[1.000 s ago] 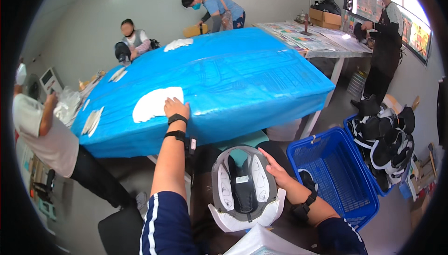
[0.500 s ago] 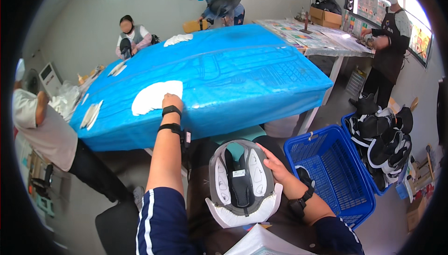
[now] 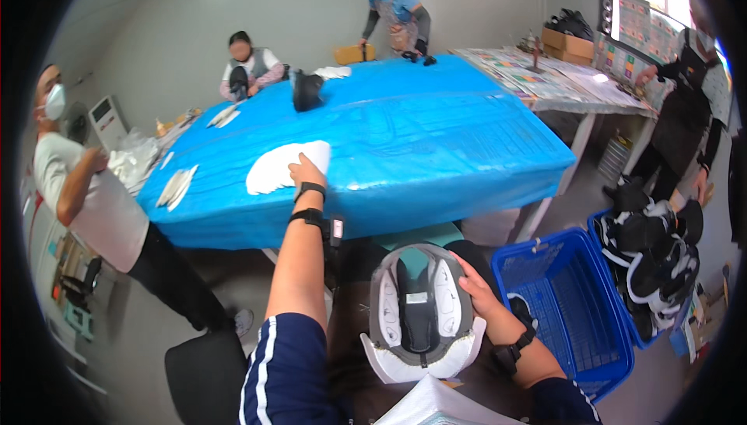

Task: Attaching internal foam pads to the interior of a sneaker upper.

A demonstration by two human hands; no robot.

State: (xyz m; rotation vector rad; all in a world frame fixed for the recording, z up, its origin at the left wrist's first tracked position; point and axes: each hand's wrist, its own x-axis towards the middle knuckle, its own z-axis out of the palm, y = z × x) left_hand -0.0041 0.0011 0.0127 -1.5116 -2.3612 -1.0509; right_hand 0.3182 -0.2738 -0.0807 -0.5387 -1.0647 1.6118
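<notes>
My left hand (image 3: 309, 172) reaches over the near edge of the blue-covered table (image 3: 436, 137). Its fingers are somewhat apart and touch the right part of a fanned stack of white pads (image 3: 272, 170). Whether a pad is between them is too small to tell. On my lap, my right hand (image 3: 477, 289) grips the right rim of a grey and white helmet liner (image 3: 383, 331), its open hollow facing up. The liner has black padding and white side panels inside. My left hand is well away from it.
Blue baskets (image 3: 537, 250) stand at my right, one heaped with black and white padded pieces (image 3: 650, 246). A black chair (image 3: 204, 382) is at lower left. Co-workers stand or sit around the table. A black padded piece (image 3: 306, 92) appears over its far part.
The view has shifted, moving the scene rightward. My left fingers have spread from a more closed shape. A black piece has left the far person's arms toward the table. The co-worker at right leans lower.
</notes>
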